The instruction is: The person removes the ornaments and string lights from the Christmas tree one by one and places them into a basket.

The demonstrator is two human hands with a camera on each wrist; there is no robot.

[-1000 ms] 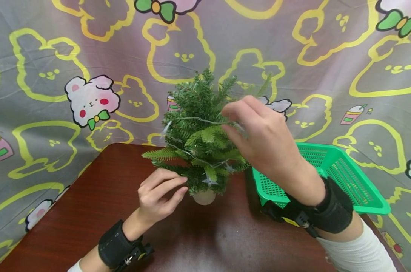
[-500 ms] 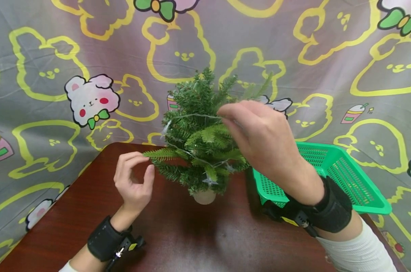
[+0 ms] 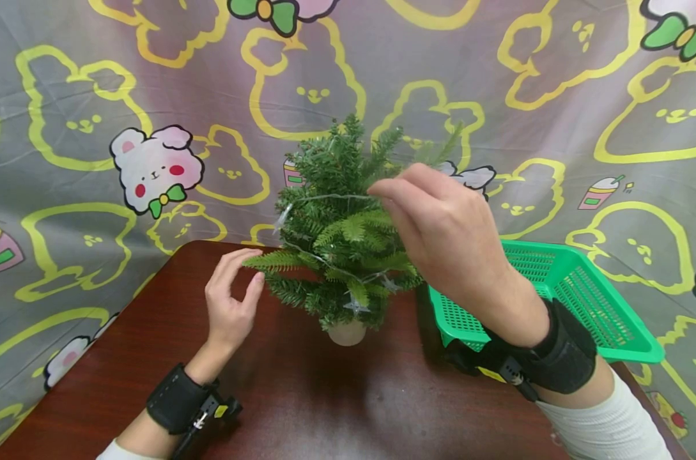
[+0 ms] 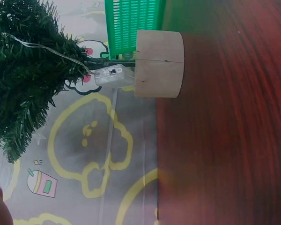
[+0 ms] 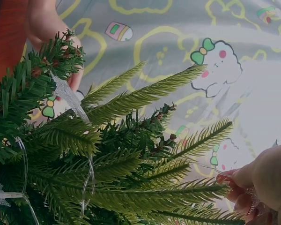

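A small artificial Christmas tree (image 3: 342, 166) stands upright on a round wooden base (image 4: 159, 79). A string of lights (image 3: 339, 197) with clear star-shaped bulbs (image 5: 70, 96) winds around its branches. By the trunk, just above the base, sits the string's clear battery box (image 4: 113, 76). My right hand (image 3: 445, 223) pinches the light wire between thumb and fingertips at the tree's right side; something clear shows within its fingers in the right wrist view. My left hand (image 3: 229, 303) has loosely bent fingers around the tip of a left branch (image 3: 275, 260); whether they touch it I cannot tell.
A green plastic basket (image 3: 603, 300) stands to the right of the tree, beneath my right forearm. The dark reddish-brown table (image 3: 348, 409) bears tree and basket. Behind it hangs a grey cloth (image 3: 209, 83) with cartoon animals.
My left hand has moved left from the lower front branches to the left branch tip. My right hand has shifted slightly left, still pinching the wire.
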